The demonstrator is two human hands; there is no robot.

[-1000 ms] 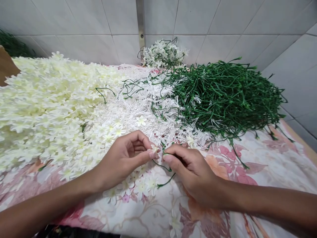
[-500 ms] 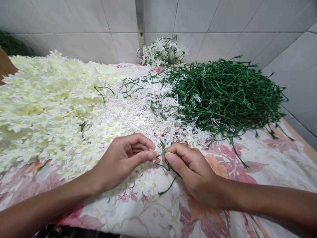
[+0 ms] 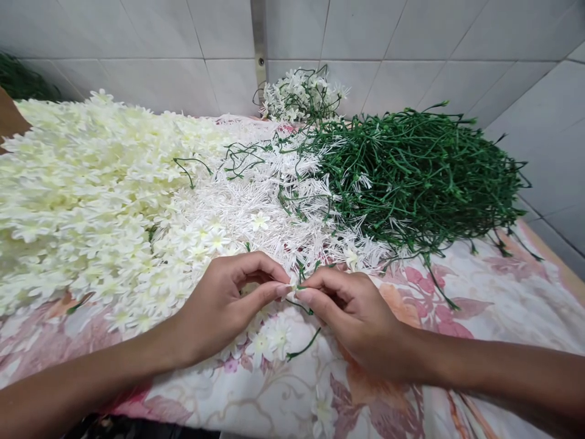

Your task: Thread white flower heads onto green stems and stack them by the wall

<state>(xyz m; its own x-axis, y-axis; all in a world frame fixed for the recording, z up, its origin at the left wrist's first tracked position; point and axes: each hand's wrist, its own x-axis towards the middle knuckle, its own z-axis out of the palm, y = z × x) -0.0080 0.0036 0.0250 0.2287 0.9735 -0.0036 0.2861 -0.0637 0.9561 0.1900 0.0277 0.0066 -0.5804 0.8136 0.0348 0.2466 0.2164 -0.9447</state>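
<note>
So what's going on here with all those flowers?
Someone's left hand pinches a small white piece, mostly hidden by the fingers. Right beside it, the right hand pinches a green stem. Around them lie a big heap of white flowers, a spread of thin white strands and a heap of green stems. By the wall is a bunch of flowers and stems. I can't tell whether the two held bits are joined.
</note>
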